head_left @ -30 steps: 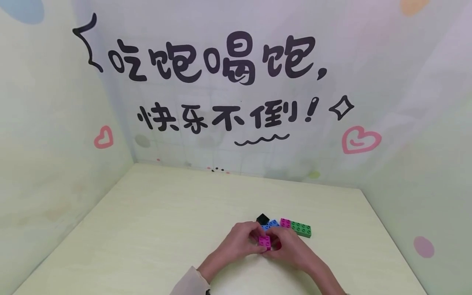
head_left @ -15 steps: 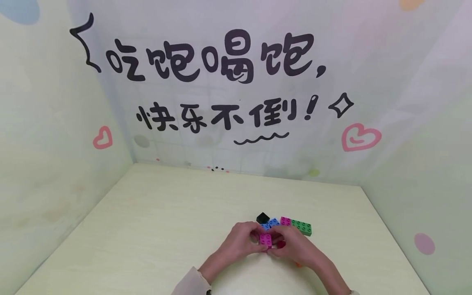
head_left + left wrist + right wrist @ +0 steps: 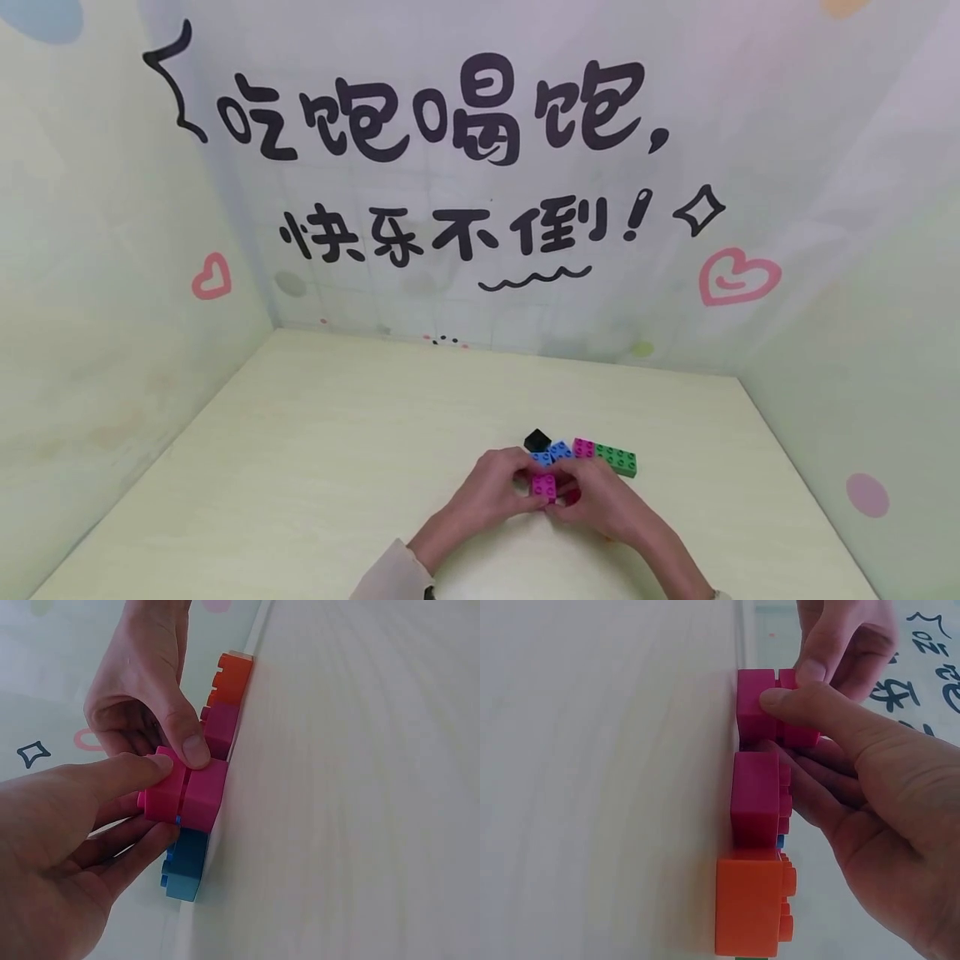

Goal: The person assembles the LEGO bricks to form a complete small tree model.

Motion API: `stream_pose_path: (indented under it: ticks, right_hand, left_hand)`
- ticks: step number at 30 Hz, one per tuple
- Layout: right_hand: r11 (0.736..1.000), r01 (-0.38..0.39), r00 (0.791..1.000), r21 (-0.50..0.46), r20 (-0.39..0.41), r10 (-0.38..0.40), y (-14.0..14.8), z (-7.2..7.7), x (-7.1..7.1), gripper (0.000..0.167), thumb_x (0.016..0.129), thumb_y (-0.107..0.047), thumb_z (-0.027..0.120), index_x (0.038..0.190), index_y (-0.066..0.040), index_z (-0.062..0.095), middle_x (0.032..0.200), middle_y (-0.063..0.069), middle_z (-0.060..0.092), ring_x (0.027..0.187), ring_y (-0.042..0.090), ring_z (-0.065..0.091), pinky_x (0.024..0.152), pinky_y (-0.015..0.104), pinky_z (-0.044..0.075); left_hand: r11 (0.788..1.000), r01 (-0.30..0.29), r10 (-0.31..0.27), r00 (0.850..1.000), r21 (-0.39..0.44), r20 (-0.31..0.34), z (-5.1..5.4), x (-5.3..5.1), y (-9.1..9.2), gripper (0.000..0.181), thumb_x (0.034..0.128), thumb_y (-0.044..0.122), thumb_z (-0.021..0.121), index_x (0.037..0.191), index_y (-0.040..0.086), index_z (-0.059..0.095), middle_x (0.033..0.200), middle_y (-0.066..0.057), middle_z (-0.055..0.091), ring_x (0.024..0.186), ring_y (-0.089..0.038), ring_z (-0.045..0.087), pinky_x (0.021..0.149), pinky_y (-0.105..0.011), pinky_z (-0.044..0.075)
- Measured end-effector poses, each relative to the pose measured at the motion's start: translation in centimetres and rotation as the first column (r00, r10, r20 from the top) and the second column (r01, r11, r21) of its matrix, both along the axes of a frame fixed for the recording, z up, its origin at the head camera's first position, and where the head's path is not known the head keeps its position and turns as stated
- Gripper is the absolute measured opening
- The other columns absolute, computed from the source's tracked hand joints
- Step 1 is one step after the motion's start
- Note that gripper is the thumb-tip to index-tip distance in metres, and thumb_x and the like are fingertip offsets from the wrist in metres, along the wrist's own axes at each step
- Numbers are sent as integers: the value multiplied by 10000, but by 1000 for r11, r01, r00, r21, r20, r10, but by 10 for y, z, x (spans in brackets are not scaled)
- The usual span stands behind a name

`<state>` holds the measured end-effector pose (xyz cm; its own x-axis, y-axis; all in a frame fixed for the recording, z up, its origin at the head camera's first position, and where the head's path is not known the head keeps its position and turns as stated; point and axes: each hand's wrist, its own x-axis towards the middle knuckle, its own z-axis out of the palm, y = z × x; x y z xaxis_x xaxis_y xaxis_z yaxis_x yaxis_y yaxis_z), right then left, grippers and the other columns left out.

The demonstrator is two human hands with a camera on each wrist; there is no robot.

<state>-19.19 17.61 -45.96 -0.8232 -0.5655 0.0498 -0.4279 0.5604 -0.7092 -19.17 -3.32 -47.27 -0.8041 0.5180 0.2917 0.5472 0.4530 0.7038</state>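
Observation:
Two pink toy building bricks stand one above the other between my hands, a thin gap showing between them. With thumb and fingers, my left hand [image 3: 491,485] pinches the upper pink brick [image 3: 163,796]. My right hand [image 3: 600,500] grips the lower pink brick [image 3: 756,709] at the table surface, its thumb flat on the brick's side. The head view shows only the studded top of the upper brick; the fingers cover the rest. A magenta brick [image 3: 755,799] sits close beside my right fingers, and an orange brick [image 3: 747,907] lies past it.
Behind the hands are a black brick [image 3: 537,441], blue bricks [image 3: 559,451], another pink brick [image 3: 584,448] and a long green brick [image 3: 617,460]. The pale tabletop [image 3: 337,433] is bounded by printed walls at the back and sides.
Both hands keep hold of the pink bricks, with only slight shifts. The orange brick has come into sight beneath the right forearm. The head view has tilted a little.

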Motion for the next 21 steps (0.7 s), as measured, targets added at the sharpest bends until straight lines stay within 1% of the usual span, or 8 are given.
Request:
stream_pose_path:
  ticks: [5, 8, 10, 13, 16, 18, 21]
  right_hand:
    - [1000, 0, 1000, 2, -10, 0, 1, 1, 0, 333, 791, -130, 829, 1087, -60, 691, 891, -73, 674, 770, 91, 648, 671, 220, 539]
    - [1000, 3, 1000, 10, -16, -3, -1, 0, 0, 338, 790, -147, 832, 1084, -55, 692, 882, -81, 671, 761, 94, 647, 667, 222, 540]
    - [1000, 3, 1000, 15, -13, -3, -1, 0, 0, 339, 794, -162, 831, 1085, -61, 692, 888, -84, 670, 770, 88, 646, 674, 223, 540]
    - [1000, -8, 1000, 0, 28, 8, 1, 3, 0, 357, 804, -161, 825, 1119, -61, 688, 946, -62, 679, 827, 89, 658, 711, 233, 545]
    - [999, -6, 996, -38, 84, 9, 6, 8, 1, 373, 812, -145, 816, 1151, -63, 684, 1017, -22, 685, 902, 125, 670, 756, 268, 551]
    - [998, -1, 994, -62, 105, 8, 9, 11, 2, 360, 822, -140, 807, 1155, -74, 686, 1047, -6, 683, 934, 151, 674, 777, 289, 551]
    - [996, 1, 994, -92, 111, 10, 13, 13, 2, 306, 837, -142, 793, 1123, -88, 699, 1045, 4, 685, 931, 164, 677, 777, 290, 551]
  left_hand:
    - [998, -5, 0, 998, -69, -66, 3, -2, 3, 310, 787, 225, 845, 1053, 103, 743, 927, 95, 653, 827, -5, 587, 745, -156, 486]
    - [997, -5, -2, 997, -83, -80, 2, -2, 2, 314, 779, 230, 850, 1044, 102, 742, 925, 93, 651, 823, 7, 575, 745, -147, 476]
    - [997, -6, 0, 997, -82, -76, 1, -2, 2, 318, 775, 223, 853, 1046, 101, 741, 924, 95, 651, 820, 10, 572, 739, -146, 475]
    - [998, -7, 3, 998, -67, -56, 1, -1, 1, 324, 773, 216, 855, 1054, 102, 741, 924, 99, 650, 820, 2, 579, 735, -156, 485]
    - [999, -4, 3, 1000, -47, -22, 1, -1, 1, 333, 775, 239, 854, 1058, 106, 742, 923, 107, 647, 823, -19, 590, 735, -171, 494]
    - [1000, -6, 6, 1000, -27, 11, 1, -1, 1, 346, 769, 262, 856, 1060, 113, 743, 922, 116, 649, 821, -29, 596, 734, -182, 497]
    - [1000, -14, 13, 997, 21, 74, 0, -2, 0, 335, 746, 276, 867, 1023, 127, 753, 896, 130, 663, 789, -36, 612, 704, -184, 498]
